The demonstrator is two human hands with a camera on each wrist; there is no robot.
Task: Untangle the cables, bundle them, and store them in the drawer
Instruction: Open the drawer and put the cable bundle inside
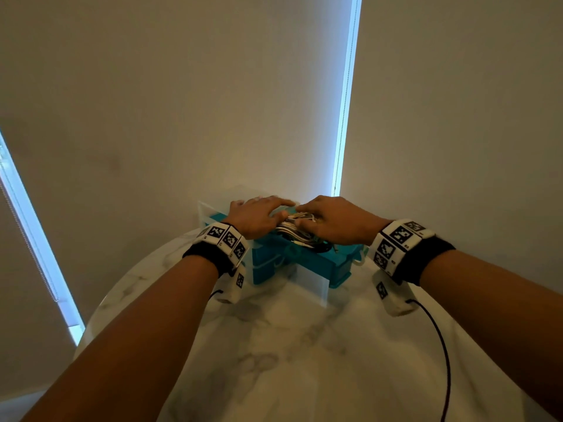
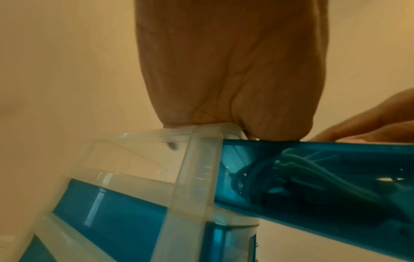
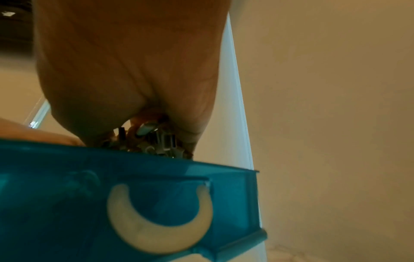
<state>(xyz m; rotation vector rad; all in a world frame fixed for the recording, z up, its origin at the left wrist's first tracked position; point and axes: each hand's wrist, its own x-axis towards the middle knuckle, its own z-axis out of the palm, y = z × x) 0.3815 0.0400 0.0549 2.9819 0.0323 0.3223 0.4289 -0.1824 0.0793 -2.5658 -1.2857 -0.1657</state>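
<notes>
A bundle of white and black cables (image 1: pixel 294 231) lies in the pulled-out top blue drawer (image 1: pixel 323 263) of a translucent drawer unit (image 1: pixel 213 208). My left hand (image 1: pixel 259 214) rests on the unit's top with fingers stretched out, its thumb touching the bundle. My right hand (image 1: pixel 332 217) curls down over the cables and holds them in the drawer. In the left wrist view the cables (image 2: pixel 302 168) show through the drawer wall (image 2: pixel 313 191). In the right wrist view connectors (image 3: pixel 154 141) poke out under my palm (image 3: pixel 130 62), above the drawer front (image 3: pixel 67 203) with its pale crescent handle (image 3: pixel 156 228).
The unit stands at the far edge of a round marble table (image 1: pixel 289 345), close to a beige wall. A lower blue drawer (image 1: pixel 265 269) sits pushed in below. A thin black wire (image 1: pixel 438 339) hangs from my right wrist over the table.
</notes>
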